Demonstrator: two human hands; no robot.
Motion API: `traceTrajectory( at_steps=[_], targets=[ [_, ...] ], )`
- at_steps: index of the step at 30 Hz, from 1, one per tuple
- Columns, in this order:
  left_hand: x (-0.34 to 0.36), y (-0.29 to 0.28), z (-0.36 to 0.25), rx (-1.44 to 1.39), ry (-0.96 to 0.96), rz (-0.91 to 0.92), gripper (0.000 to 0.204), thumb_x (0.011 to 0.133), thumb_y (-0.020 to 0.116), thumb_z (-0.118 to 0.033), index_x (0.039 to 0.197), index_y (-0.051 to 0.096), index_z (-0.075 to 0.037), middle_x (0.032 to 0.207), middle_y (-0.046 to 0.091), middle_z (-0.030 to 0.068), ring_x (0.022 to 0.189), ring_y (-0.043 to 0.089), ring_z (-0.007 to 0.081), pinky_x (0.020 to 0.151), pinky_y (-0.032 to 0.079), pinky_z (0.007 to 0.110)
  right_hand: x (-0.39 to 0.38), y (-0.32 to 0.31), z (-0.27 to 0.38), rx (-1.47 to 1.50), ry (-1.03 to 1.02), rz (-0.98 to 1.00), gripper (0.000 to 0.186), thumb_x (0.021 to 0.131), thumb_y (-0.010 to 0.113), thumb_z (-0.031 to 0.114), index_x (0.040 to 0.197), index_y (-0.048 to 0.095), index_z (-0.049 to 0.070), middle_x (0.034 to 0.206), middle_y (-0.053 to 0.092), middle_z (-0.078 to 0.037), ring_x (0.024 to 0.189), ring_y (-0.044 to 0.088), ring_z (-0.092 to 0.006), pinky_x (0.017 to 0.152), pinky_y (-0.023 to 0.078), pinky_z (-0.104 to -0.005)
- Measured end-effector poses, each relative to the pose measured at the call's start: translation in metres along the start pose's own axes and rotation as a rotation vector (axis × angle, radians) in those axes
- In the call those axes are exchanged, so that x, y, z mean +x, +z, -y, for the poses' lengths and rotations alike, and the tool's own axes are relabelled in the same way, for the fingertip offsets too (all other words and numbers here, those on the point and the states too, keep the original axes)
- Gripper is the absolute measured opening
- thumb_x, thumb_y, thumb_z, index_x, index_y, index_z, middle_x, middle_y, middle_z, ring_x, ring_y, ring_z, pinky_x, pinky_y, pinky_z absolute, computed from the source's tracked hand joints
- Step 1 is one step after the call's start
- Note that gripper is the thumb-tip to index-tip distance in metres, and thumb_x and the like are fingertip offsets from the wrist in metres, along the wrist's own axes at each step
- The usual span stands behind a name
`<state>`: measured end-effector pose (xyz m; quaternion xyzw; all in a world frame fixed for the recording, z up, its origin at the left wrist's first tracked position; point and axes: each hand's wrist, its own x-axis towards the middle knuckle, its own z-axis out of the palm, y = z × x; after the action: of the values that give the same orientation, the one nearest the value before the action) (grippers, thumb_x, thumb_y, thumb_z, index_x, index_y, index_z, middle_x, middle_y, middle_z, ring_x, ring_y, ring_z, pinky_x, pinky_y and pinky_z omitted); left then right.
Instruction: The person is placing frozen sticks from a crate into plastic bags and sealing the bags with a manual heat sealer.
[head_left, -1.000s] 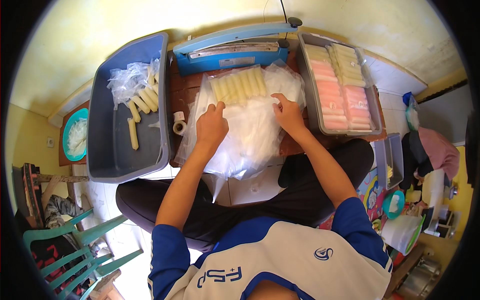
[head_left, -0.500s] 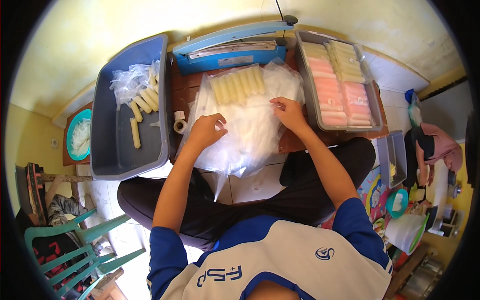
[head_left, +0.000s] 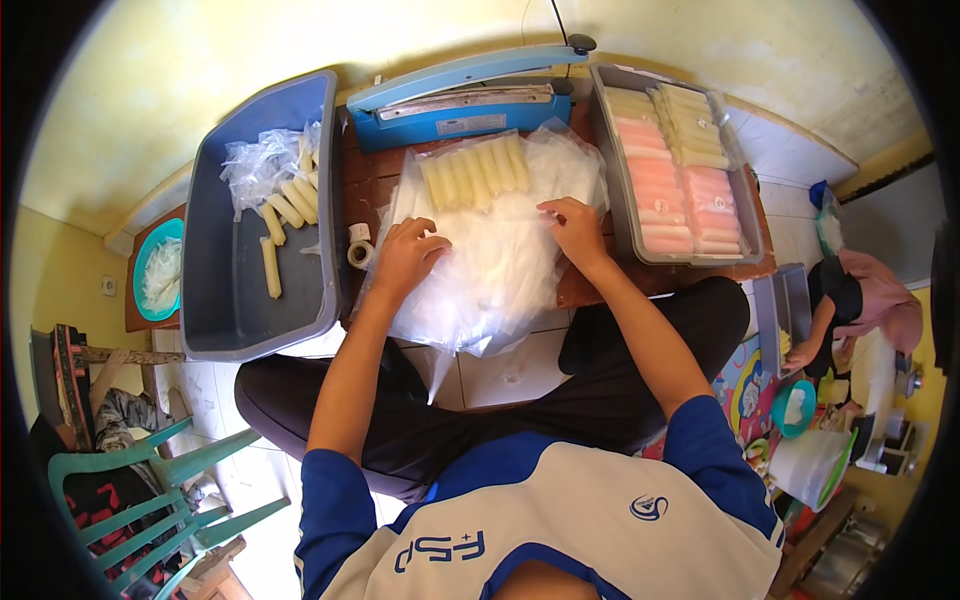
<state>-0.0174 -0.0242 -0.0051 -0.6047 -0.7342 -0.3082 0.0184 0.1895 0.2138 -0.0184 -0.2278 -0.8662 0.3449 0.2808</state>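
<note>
A clear bag with a row of pale yellow tubes [head_left: 475, 170] lies on a pile of thin plastic bags [head_left: 480, 280] on the wooden bench, in front of a blue bar sealer [head_left: 460, 120]. My left hand [head_left: 405, 260] is at the pile's left side, fingers bent on the plastic below the tubes. My right hand [head_left: 577, 230] pinches the plastic at the pile's right side, below and right of the tubes. A small tape roll [head_left: 359, 255] is beside the pile.
A grey tub [head_left: 255, 320] with loose tubes stands left, a grey tray [head_left: 635, 247] of packed pink and yellow bags right. A turquoise basin [head_left: 150, 245] is far left, a green plastic chair [head_left: 150, 500] lower left. A co-worker [head_left: 865, 300] bends over a low crate [head_left: 770, 320].
My left hand has shifted down and left, below the bagged tubes; my right hand has shifted slightly. The co-worker's arm has moved out toward the low crate.
</note>
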Motion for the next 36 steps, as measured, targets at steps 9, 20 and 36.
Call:
traceTrajectory(
  at_steps=[9,20,36],
  targets=[
    [0.039,0.004,0.009,-0.287,-0.24,-0.503,0.015,0.078,0.069,0.003,0.089,0.075,-0.006,0.09,0.071,0.0108,0.085,0.065,0.0276,0.074,0.052,0.034,0.045,0.002,0.032,0.035,-0.127,-0.292,0.009,0.081,0.072,0.006,0.089,0.074,0.003,0.081,0.064,-0.012,0.071,0.063,-0.0289,0.064,0.049,-0.0356],
    [0.11,-0.055,-0.027,-0.98,-0.507,-0.763,0.014,0.095,0.066,-0.009,0.101,0.072,0.002,0.083,0.067,-0.0018,0.066,0.05,0.0035,0.06,0.039,0.019,0.106,-0.053,0.097,0.104,-0.291,-0.434,0.009,0.085,0.068,0.003,0.093,0.071,0.001,0.083,0.066,-0.01,0.074,0.064,-0.0261,0.067,0.05,-0.0331],
    [0.084,-0.03,-0.023,-1.01,-0.809,-0.436,0.014,0.091,0.066,-0.01,0.089,0.07,0.004,0.071,0.067,0.0081,0.059,0.064,0.0147,0.054,0.05,0.025,0.07,-0.033,0.052,0.736,0.488,0.026,0.014,0.093,0.064,0.011,0.091,0.064,-0.003,0.077,0.066,-0.009,0.064,0.064,-0.0139,0.06,0.054,-0.0266]
  ],
)
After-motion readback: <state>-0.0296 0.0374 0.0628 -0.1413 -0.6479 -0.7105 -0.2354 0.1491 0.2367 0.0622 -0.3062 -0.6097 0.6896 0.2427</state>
